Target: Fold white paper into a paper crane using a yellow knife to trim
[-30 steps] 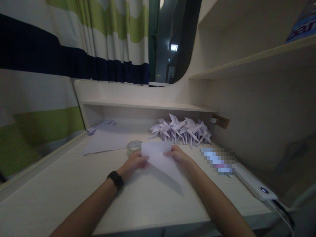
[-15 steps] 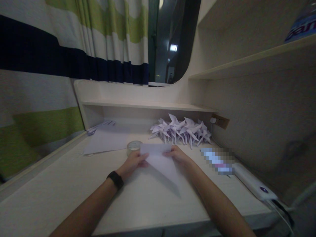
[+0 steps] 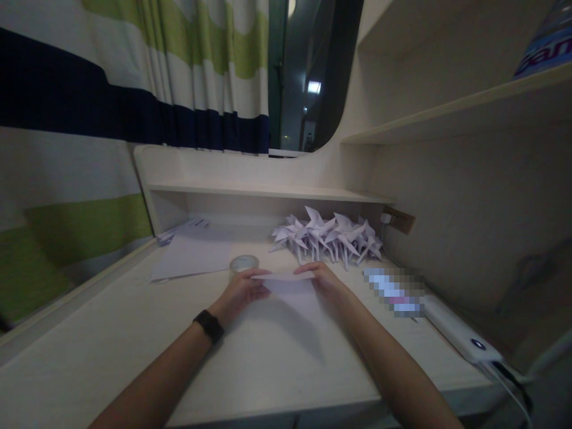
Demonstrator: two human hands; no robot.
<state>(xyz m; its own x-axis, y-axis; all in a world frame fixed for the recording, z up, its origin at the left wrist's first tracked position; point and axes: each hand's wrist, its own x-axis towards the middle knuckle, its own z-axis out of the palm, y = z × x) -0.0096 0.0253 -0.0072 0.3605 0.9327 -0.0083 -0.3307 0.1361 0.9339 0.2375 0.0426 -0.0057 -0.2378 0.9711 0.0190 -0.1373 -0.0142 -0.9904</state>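
A sheet of white paper [image 3: 290,292] is held between my two hands above the desk, its upper edge tipped toward me. My left hand [image 3: 241,293], with a black band on the wrist, pinches the left edge of the paper between thumb and fingers. At the paper's upper right corner, my right hand [image 3: 325,282] grips it in the same way. Just behind my left hand stands a roll of clear tape [image 3: 243,262], partly covered by the fingers. Several folded white paper pinwheels [image 3: 328,232] lie in a heap beyond my right hand.
White sheets [image 3: 192,250] lie at the back left of the desk [image 3: 111,345]. On the right are a blurred-out bright phone-like object [image 3: 393,292] and a white power strip [image 3: 460,328] with cables. A low shelf [image 3: 268,192] runs along the back, with a striped curtain [image 3: 201,71] above.
The paper has tilted, so its upper part now shows as a thin strip instead of a broad face. Both hands keep their hold and have barely shifted.
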